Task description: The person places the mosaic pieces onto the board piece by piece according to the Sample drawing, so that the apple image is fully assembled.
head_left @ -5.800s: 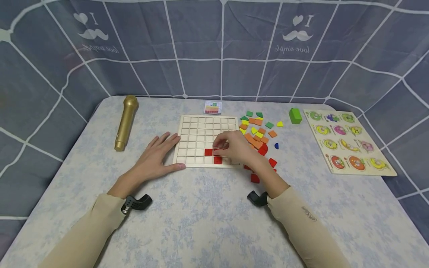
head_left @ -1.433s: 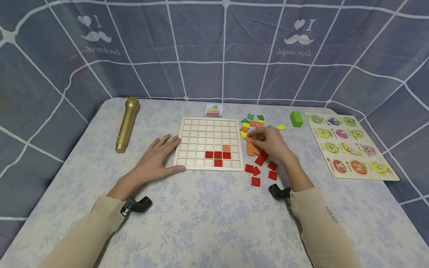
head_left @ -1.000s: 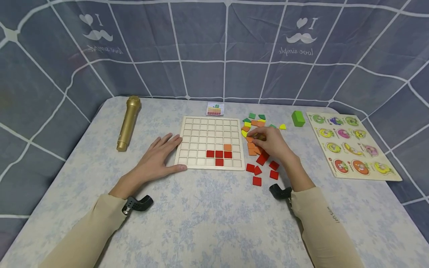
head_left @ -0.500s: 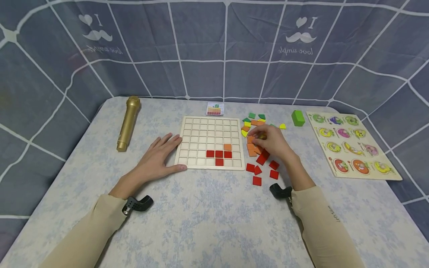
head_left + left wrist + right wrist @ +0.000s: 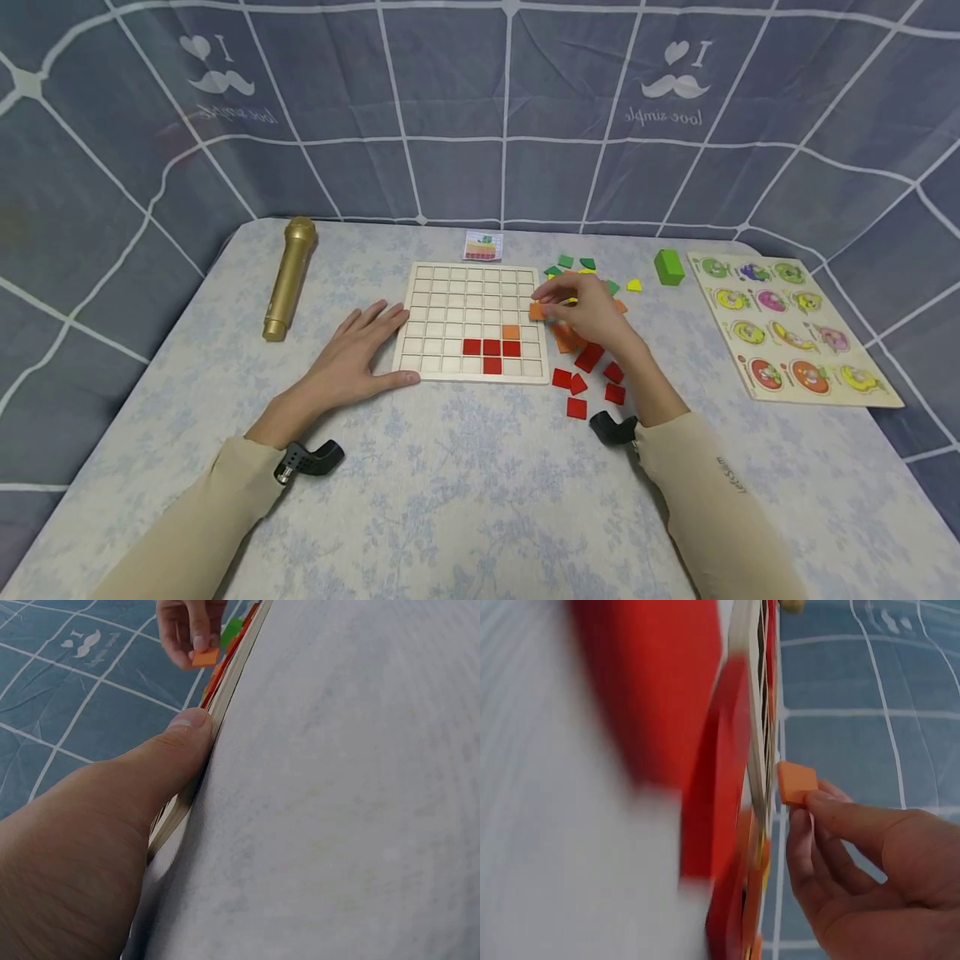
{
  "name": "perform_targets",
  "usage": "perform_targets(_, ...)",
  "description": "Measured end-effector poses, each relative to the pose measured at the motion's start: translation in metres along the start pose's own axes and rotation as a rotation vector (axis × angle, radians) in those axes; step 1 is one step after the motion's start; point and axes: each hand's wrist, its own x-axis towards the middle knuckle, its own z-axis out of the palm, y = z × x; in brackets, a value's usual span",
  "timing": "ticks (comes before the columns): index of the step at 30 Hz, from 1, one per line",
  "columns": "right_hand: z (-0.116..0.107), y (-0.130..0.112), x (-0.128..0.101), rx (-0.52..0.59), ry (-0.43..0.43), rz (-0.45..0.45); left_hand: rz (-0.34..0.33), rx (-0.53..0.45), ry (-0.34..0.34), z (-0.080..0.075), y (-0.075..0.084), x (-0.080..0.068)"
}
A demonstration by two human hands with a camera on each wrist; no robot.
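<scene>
A wooden grid board [image 5: 442, 321] lies mid-table, with several red square tiles [image 5: 491, 347] and an orange tile [image 5: 511, 332] in its lower right cells. My left hand [image 5: 337, 362] rests spread at the board's left edge; its thumb [image 5: 180, 739] lies along the near rim in the left wrist view. My right hand [image 5: 588, 312] pinches an orange square tile [image 5: 796, 784] between thumb and fingers, over the board's right edge. Beneath and beside that hand are loose orange tiles [image 5: 566, 337], partly hidden, and loose red tiles [image 5: 589, 357].
A small pattern card [image 5: 483, 246] lies behind the board. Green tiles [image 5: 566, 262] and yellow pieces are scattered behind the right hand. A green block [image 5: 669, 267] and a fruit puzzle board [image 5: 795, 325] sit at right. On the left lies a gold microphone [image 5: 290, 279].
My right hand has moved left from the loose pile, bringing an orange tile to the board's right edge. Since the oldest frame, another red tile and an orange tile show on the board.
</scene>
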Motion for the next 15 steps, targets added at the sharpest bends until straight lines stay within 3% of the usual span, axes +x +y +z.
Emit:
perform_targets(7, 0.027, -0.016, 0.011, -0.002, 0.005, 0.008, -0.004, 0.006, -0.007, 0.0, 0.0, 0.001)
perform_targets(15, 0.039, -0.02, 0.011, -0.078, 0.022, 0.02, -0.002, 0.008, -0.004, 0.0, 0.001, 0.001)
